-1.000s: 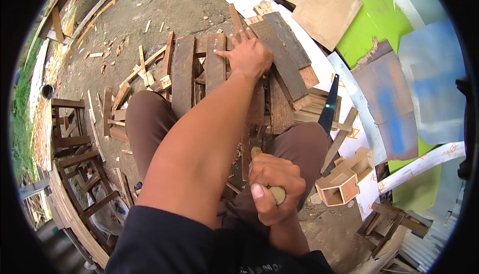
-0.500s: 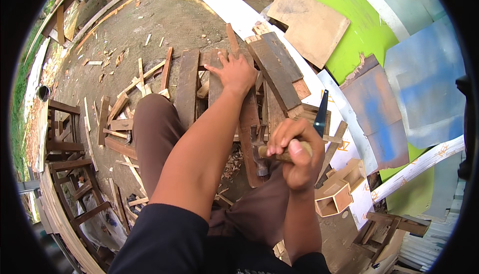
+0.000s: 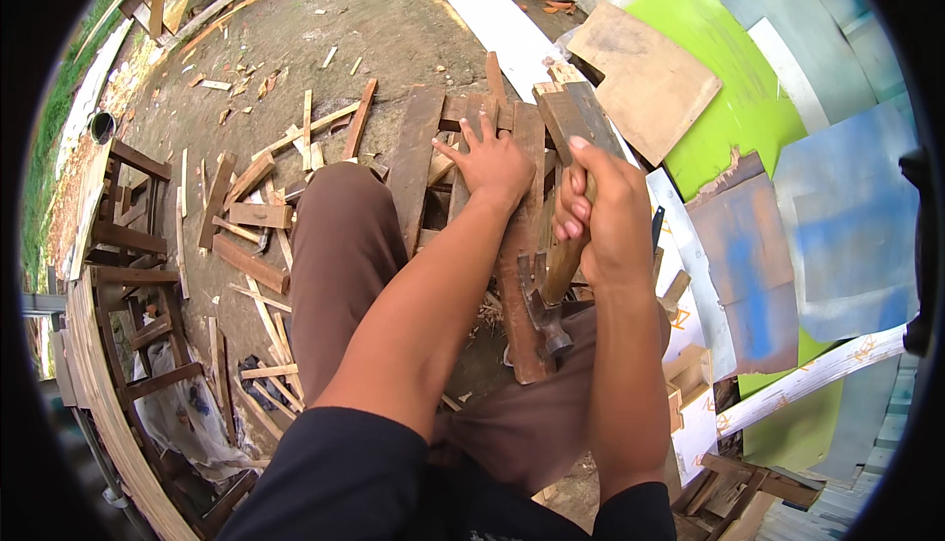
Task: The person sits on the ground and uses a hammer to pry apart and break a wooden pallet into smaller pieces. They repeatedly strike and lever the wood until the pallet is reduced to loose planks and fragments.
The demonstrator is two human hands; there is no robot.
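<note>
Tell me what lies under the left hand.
The left hand presses flat on dark wooden planks lying side by side on the dirt ground. Whatever sits directly beneath the palm is covered.

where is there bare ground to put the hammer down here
Bare dirt lies beyond the planks, between the white board and the wood scraps on the left. Nearer in it is crowded: the left hand presses on dark planks, the right hand holds the hammer over them, and painted boards fill the right.
</note>
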